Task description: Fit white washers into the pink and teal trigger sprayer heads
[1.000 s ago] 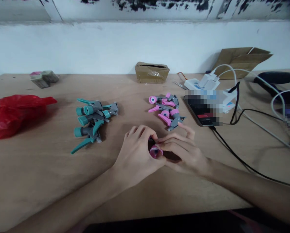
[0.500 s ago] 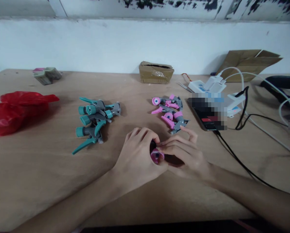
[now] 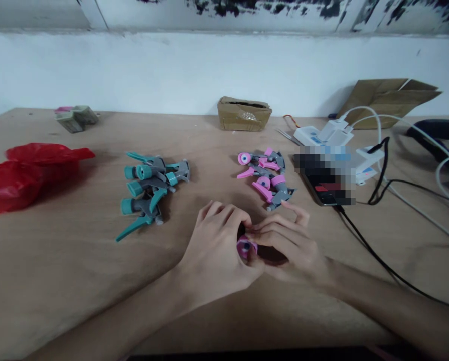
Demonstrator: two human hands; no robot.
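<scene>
Both my hands meet at the middle of the wooden table (image 3: 77, 291). My left hand (image 3: 216, 250) and my right hand (image 3: 286, 245) are closed together around one pink spray nozzle (image 3: 245, 247); only its round pink end shows between the fingers. Just beyond my right hand lies a small pile of pink and grey spray nozzles (image 3: 265, 173). A pile of teal and grey spray nozzles (image 3: 151, 188) lies further left, apart from my hands.
A red plastic bag (image 3: 21, 173) lies at the left. A small cardboard box (image 3: 244, 114) stands by the white wall. Right of the pink pile are a phone (image 3: 324, 183), white chargers (image 3: 333, 135), black and white cables (image 3: 378, 258) and flattened cardboard (image 3: 390, 95).
My hands stay closed on the pink nozzle, with only small finger shifts. The view has drifted slightly, so everything sits a little lower and further right in the picture.
</scene>
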